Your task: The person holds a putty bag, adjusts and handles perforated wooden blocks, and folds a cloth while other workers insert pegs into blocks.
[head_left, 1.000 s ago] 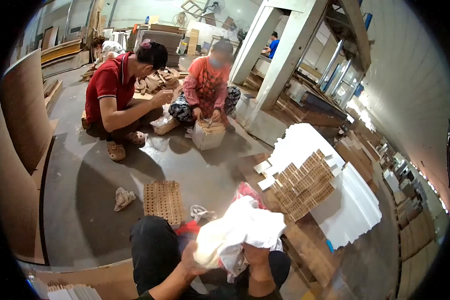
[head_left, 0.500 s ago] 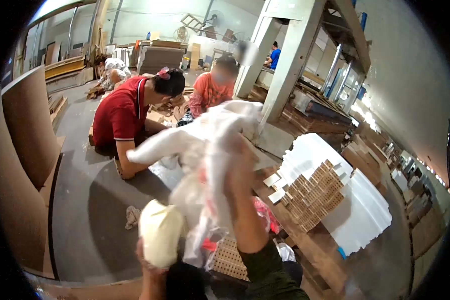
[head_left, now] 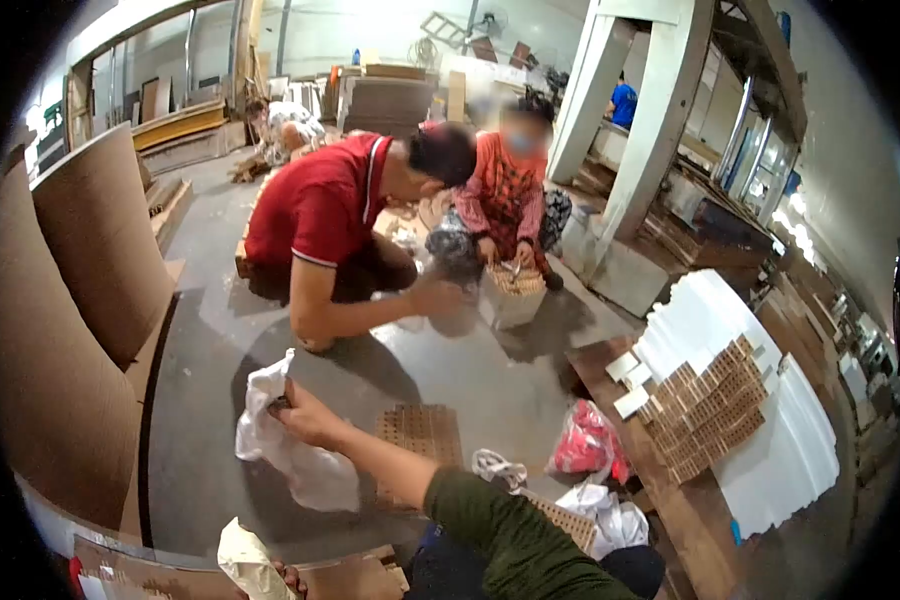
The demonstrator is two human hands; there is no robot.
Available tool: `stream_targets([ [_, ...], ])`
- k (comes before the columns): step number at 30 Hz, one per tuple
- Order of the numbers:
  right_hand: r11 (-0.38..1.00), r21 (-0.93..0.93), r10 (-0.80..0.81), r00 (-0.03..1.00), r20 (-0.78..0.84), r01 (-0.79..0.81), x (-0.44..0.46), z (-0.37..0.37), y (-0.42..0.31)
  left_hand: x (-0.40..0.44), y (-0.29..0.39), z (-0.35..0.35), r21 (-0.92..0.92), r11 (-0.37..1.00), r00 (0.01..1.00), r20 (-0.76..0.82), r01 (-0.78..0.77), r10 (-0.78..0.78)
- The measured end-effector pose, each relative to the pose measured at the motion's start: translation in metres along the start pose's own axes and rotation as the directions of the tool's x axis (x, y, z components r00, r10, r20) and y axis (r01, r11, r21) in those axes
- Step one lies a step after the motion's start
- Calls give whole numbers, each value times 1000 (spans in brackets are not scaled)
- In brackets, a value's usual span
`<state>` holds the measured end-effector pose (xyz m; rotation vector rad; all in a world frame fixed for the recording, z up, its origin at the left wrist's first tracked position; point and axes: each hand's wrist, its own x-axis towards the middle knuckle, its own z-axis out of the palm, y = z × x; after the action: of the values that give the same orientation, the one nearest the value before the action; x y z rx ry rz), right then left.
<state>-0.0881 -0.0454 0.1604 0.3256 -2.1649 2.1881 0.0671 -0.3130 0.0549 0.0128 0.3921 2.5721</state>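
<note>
Cloth (head_left: 315,475) hanging from right grip (head_left: 305,412), left of block (head_left: 427,425) lying on floor (head_left: 505,385). Bundle (head_left: 250,558) sitting in left grip (head_left: 292,580), nearer. Bag (head_left: 583,445) lying right of block, beside board (head_left: 695,540). Strips (head_left: 705,410) resting on sheet (head_left: 785,460), farther right.

left hand (head_left: 292,578) — partly hidden behind cream bundle (head_left: 252,558)

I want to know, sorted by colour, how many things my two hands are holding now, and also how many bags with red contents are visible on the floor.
White cloth, in the right hand: 1
Cream bundle, in the left hand: 1
Bag with red contents: 1
Total: 3
</note>
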Motion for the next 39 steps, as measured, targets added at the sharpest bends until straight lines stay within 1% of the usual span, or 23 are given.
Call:
stream_targets([
  [1,992,15,129,991,19,-129,-3,2,-16,-2,-1,1,-7,1000,1000,2,6,-6],
  [3,989,150,0,994,111,-17,4,12,10,1,-4,5,-19,1000,999,27,21,-20],
  [4,915,-390,205,955,217,-108,-3,10,11,3,-6,8,-31,999,999,44,32,-31],
  [5,565,-819,435,879,193,-100,-19,11,-17,7,-8,11,-41,998,997,66,41,-38],
  [6,233,-969,457,871,178,76,-35,13,-15,10,-11,14,-52,997,995,88,52,-47],
  [8,104,-988,449,881,150,115,-38,9,18,14,-16,20,-72,994,989,127,81,-72],
  [9,159,-982,512,842,168,100,-29,4,35,15,-18,24,-86,992,986,148,92,-79],
  [10,155,-981,305,939,157,113,-30,-1,55,15,-22,28,-109,989,982,172,100,-80],
  [13,286,-956,354,920,169,66,-40,-9,2,14,-33,41,-172,975,963,254,141,-94],
  [15,381,-922,206,967,150,62,-38,-28,0,14,-41,52,-226,956,933,344,188,-103],
  [16,305,-943,193,961,196,131,-37,-50,2,15,-45,54,-237,952,923,373,195,-96],
  [17,324,-945,157,982,104,48,-37,-70,4,14,-52,56,-244,948,914,393,206,-98],
  [18,498,-845,275,959,-62,-198,-46,-93,-3,15,-56,38,-177,981,958,286,73,-20],
  [19,475,-865,131,985,-115,-165,-69,-108,-37,16,-60,21,-82,996,983,173,-44,58],
  [20,523,-821,136,973,-185,-229,-88,-127,-37,25,-61,27,-26,1000,983,183,2,2],
  [21,450,-863,23,970,-244,-228,-116,-140,-41,35,-62,34,31,998,980,193,48,-53],
  [22,529,-784,73,938,-339,-325,-143,-150,-46,50,-62,36,25,997,982,171,73,-76],
  [23,485,-763,102,894,-437,-428,-170,-159,-45,63,-68,46,-138,985,979,190,105,-77],
  [27,527,-469,248,656,-713,-708,-287,-213,39,134,-81,81,-107,993,972,233,43,-17],
  [29,496,-530,176,678,-714,-687,-329,-215,63,160,-82,83,8,999,967,249,44,-44],
  [31,411,-573,164,676,-719,-709,-357,-208,87,184,-92,88,-83,992,954,293,94,-66],
  [34,334,-535,260,621,-739,-776,-383,-195,119,221,-102,54,143,990,979,206,-14,-15],
  [39,239,-563,131,601,-788,-791,-386,-181,140,242,-124,35,34,999,999,51,-18,16],
])
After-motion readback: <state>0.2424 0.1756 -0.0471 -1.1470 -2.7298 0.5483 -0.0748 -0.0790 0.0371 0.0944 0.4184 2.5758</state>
